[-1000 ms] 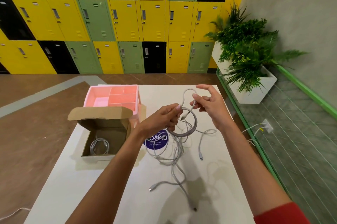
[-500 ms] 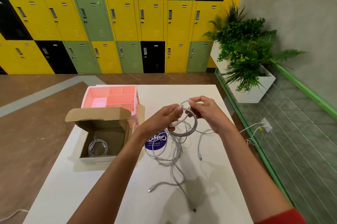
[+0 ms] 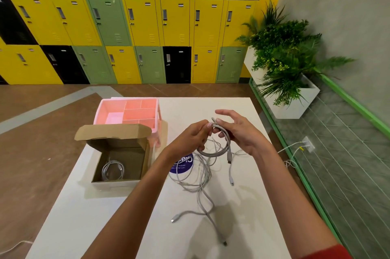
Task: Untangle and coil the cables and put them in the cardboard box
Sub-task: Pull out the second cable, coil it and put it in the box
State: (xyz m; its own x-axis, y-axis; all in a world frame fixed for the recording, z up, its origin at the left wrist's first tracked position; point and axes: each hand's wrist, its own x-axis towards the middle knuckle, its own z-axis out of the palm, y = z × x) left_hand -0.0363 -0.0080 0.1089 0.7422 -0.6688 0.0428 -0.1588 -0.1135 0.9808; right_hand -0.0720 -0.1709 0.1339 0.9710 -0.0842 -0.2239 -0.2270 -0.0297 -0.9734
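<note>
left hand (image 3: 190, 139) and right hand (image 3: 242, 132) are holding a cable coil (image 3: 219, 152).
left is pinching its top; right is curling around its side.

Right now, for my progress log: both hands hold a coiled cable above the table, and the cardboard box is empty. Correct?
No. The head view shows the cardboard box holding one coiled cable already. The left hand and right hand do hold a coil above the table.
</note>
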